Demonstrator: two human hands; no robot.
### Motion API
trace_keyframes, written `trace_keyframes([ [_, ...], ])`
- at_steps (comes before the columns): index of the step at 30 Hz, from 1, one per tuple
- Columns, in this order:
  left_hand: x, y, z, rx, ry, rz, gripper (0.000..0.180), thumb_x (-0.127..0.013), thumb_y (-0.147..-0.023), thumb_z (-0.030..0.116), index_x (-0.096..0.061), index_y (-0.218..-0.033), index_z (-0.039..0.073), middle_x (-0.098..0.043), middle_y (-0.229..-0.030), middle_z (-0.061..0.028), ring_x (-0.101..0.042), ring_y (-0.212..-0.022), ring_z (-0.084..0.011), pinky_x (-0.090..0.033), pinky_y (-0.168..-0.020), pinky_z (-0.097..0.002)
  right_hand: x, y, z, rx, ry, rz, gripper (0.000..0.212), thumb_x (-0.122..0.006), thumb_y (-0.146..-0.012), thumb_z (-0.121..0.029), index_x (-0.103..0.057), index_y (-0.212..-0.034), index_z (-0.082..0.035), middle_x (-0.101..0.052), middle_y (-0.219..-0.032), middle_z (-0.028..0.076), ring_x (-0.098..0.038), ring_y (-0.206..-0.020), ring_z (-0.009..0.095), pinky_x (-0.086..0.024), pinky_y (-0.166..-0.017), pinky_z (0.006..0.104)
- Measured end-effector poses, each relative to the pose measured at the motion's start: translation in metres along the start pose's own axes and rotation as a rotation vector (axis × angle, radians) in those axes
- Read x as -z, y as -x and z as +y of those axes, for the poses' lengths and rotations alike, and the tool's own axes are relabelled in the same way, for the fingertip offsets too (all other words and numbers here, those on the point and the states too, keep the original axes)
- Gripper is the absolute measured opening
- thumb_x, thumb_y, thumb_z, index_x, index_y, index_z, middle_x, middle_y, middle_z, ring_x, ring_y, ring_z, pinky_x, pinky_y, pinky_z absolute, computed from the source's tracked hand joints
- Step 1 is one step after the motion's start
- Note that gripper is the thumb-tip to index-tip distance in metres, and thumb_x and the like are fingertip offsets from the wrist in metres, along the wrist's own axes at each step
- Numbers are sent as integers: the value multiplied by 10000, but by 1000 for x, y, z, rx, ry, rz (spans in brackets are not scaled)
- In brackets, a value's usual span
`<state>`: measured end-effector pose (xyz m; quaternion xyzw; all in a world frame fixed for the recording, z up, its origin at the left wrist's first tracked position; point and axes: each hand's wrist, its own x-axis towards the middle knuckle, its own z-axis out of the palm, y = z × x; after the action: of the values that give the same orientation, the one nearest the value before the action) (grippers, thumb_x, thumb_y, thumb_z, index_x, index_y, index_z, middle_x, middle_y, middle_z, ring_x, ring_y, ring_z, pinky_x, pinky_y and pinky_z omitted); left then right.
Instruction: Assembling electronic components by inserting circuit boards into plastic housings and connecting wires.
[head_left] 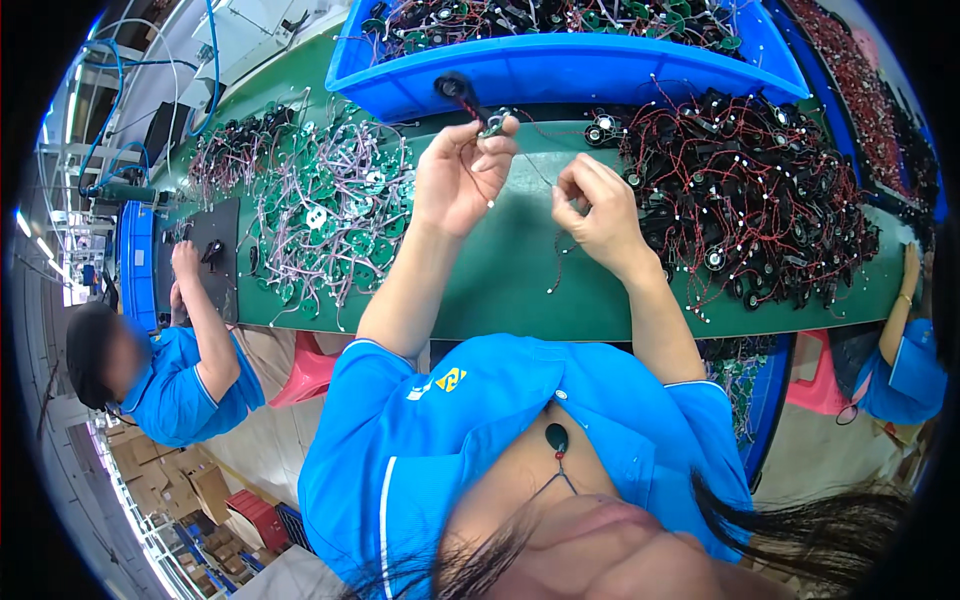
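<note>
My left hand is raised over the green table, thumb and fingertips closed on a small round circuit board. A black part with a round end, maybe a small speaker, sticks out above these fingers on red and black wires. My right hand is a little to the right, its fingers pinched on a thin wire that runs across from the left hand. A heap of green boards with pale wires lies left of my hands. To their right is a pile of black parts with red-and-black wires.
A blue bin full of wired boards and black parts stands behind my hands. The green table ends before my body. Co-workers in blue sit at the left and right. Red-wired parts fill the far right.
</note>
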<state>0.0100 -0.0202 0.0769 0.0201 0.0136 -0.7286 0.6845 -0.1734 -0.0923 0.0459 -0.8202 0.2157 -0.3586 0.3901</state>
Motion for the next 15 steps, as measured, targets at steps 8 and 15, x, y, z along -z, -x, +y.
trace_keyframes([
  [8,-84,-65,-22,-485,-866,76,235,-479,-912,139,-546,-1040,-47,-611,-928,-155,-517,-622,-147,-420,-571,-207,-7,4,5,-215,-357,311,109,-596,-866,-136,-581,-871,-28,-537,-690,-1,-425,-552,86,-359,-509,223],
  [15,-89,-87,5,-935,-1752,-66,165,-521,-878,148,-569,-914,-6,-607,-804,-119,-532,-618,-194,-439,-585,-290,-1,7,8,-263,-270,264,141,-599,-881,-159,-587,-913,-21,-546,-712,-10,-427,-571,60,-347,-505,195],
])
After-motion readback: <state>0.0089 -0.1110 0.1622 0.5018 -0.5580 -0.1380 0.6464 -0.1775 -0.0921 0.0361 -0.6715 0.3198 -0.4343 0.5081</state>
